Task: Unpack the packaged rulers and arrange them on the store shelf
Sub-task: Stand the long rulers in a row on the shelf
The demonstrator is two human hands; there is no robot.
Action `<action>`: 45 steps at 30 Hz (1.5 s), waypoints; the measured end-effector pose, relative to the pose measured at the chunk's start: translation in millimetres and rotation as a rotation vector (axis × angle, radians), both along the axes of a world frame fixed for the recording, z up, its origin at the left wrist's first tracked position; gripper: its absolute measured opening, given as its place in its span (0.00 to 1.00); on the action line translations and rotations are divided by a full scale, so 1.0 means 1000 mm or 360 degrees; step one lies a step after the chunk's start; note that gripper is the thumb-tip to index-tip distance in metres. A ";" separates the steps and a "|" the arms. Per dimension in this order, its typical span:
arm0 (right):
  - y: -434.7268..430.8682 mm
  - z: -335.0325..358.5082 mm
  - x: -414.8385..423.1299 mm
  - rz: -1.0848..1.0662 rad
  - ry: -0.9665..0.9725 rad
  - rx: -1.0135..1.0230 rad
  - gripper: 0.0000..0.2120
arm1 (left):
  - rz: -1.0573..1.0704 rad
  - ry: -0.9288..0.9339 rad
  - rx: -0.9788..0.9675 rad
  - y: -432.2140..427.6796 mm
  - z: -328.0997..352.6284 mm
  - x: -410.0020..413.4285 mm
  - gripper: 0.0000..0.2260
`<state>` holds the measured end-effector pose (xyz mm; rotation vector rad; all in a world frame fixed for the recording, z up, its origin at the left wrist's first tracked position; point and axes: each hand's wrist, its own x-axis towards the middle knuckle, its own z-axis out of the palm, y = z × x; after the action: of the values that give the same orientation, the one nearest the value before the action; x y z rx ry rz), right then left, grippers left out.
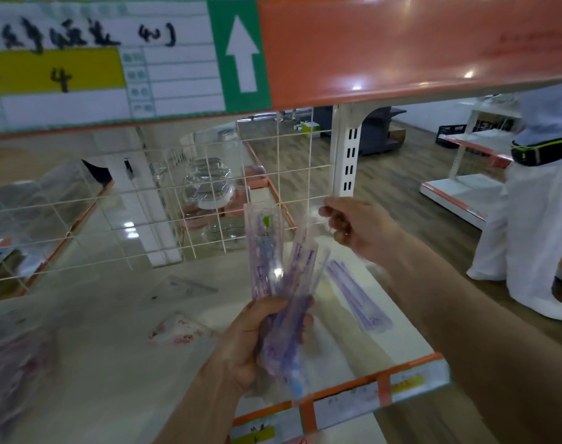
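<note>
Spanning the lower view, one white store shelf with an orange front edge backs onto a white wire grid. Wood-look floor lies beyond, where one person in white stands. Overhead, one price sign shows a white arrow on green and a handwritten "4". The left hand grips a fanned bundle of clear, purple-printed packaged rulers above the shelf, count unclear. One more purple ruler pack lies flat to the right. Two clear set squares lie to the left. The right hand has curled fingers; I cannot tell whether they pinch anything.
</note>
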<state>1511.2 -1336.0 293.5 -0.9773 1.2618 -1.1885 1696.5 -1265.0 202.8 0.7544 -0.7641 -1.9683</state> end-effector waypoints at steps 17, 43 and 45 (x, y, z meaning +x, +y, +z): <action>-0.008 -0.003 -0.060 -0.0507 -0.0058 -0.0216 0.08 | -0.0143 0.0631 -0.0082 -0.019 -0.015 0.010 0.25; 0.064 -0.082 0.015 0.0829 0.2413 -0.0671 0.13 | 0.0026 0.0461 -0.0180 -0.023 -0.017 0.010 0.38; 0.070 -0.091 0.014 0.0771 0.2429 -0.0677 0.13 | 0.0000 0.0438 -0.0170 -0.021 -0.017 0.009 0.30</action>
<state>1525.6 -1265.6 202.8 -2.5662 1.6750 -0.1297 1705.0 -1286.0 186.2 0.4089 -0.6949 -1.9621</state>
